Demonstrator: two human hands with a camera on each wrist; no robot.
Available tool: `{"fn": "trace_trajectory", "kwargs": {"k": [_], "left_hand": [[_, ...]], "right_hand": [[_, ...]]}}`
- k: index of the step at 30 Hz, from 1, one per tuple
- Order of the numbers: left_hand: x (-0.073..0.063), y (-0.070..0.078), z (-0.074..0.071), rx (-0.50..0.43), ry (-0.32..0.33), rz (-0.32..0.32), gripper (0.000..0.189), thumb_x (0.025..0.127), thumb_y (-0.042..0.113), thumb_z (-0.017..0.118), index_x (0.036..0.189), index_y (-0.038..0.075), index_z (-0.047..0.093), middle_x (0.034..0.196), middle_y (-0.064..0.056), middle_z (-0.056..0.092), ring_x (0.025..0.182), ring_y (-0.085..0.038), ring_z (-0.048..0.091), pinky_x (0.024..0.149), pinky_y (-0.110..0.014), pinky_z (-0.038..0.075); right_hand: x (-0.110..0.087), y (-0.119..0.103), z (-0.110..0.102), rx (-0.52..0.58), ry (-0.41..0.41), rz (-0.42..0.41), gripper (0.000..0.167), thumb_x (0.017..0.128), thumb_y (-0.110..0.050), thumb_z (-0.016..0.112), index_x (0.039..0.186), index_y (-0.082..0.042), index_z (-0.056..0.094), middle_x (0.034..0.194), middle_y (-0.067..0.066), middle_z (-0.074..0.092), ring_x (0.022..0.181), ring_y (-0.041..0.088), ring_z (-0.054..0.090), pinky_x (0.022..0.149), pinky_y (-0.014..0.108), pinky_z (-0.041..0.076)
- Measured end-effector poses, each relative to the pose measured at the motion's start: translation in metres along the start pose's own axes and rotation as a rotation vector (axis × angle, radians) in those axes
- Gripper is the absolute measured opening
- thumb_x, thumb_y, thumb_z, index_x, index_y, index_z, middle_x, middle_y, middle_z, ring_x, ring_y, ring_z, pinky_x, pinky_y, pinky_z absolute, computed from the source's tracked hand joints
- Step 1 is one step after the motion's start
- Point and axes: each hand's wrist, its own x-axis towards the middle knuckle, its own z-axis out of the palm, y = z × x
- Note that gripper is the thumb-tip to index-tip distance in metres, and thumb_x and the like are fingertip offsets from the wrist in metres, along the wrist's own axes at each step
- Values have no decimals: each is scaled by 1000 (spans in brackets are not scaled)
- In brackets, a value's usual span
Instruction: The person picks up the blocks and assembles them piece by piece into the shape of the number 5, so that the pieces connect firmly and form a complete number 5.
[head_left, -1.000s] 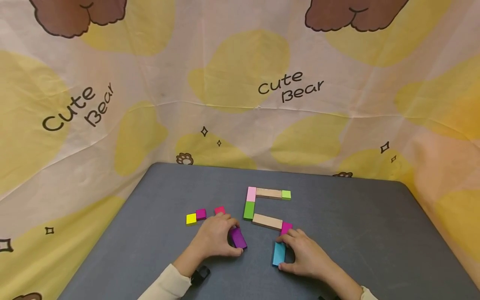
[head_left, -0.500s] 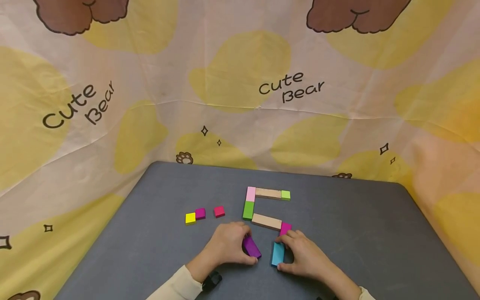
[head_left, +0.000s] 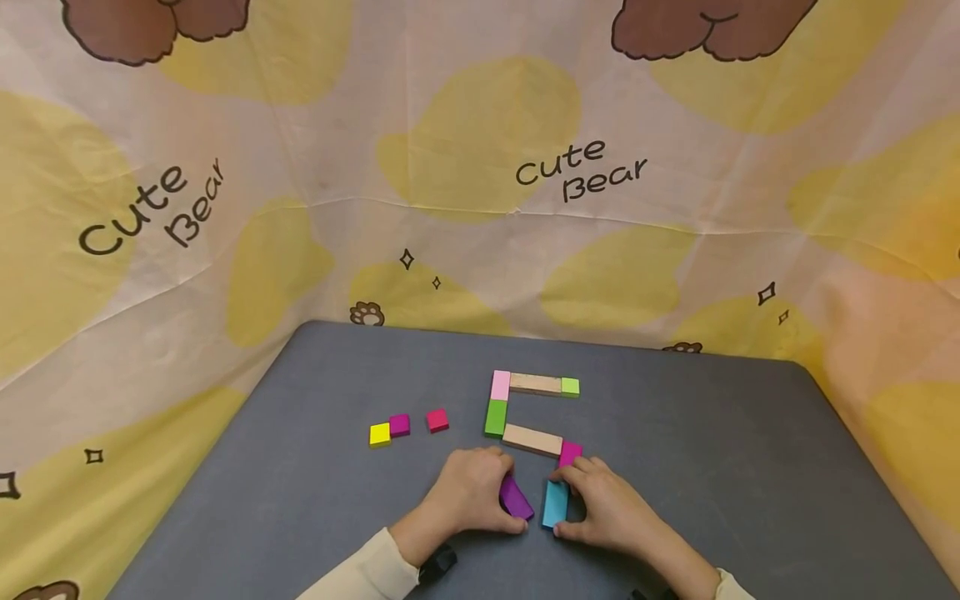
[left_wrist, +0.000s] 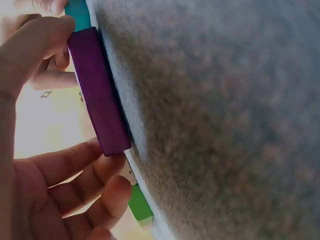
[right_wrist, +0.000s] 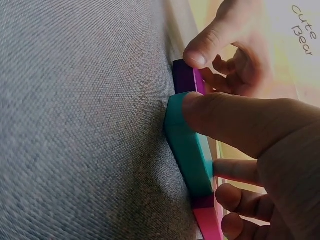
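Note:
My left hand (head_left: 468, 493) pinches a purple rectangular block (head_left: 516, 498) by its two ends, thumb at one and fingertips at the other, low over the table. To its right, my right hand (head_left: 613, 510) grips a light blue block (head_left: 555, 504) the same way. In the head view a small gap separates these blocks, and the purple one is angled. A magenta block (head_left: 571, 452) lies just beyond the blue block, partly hidden by the right fingers. From it a plain wooden block (head_left: 532, 440) runs left to a green block (head_left: 496, 418).
A pink block (head_left: 500, 385), another wooden block (head_left: 536, 383) and a light green cube (head_left: 570, 387) continue the row farther back. Off to the left lie a yellow cube (head_left: 379, 434), a purple cube (head_left: 400, 425) and a red cube (head_left: 437, 420). A printed cloth (head_left: 465, 167) stands around the grey table (head_left: 697, 442).
My left hand has carried the purple block rightward, close to the blue block, uncovering the red cube. My right hand stays almost still on the blue block.

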Motion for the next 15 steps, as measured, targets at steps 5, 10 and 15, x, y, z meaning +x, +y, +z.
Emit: {"fn": "trace_trajectory", "kwargs": {"k": [5,10,15], "left_hand": [[-1,-2,-2,-6,-19,15,64,59,72,73,96,20,66,79,9,54,66,-5,48,53,-23,39],[0,-10,-7,-54,-7,147,54,64,55,79,107,24,67,96,9,58,86,-7,51,69,-26,47],[2,-16,-11,-86,-28,258,38,70,31,79,107,28,68,100,11,61,95,-6,51,77,-26,46]], "right_hand": [[1,1,0,14,-13,8,56,66,-41,84,112,-16,66,92,-8,56,83,7,46,67,26,44],[0,2,1,24,4,3,55,66,-40,85,111,-16,66,90,-9,55,83,7,46,68,25,43],[-1,3,3,39,32,-18,54,65,-38,85,110,-16,66,87,-10,53,83,6,46,68,24,43]]}}
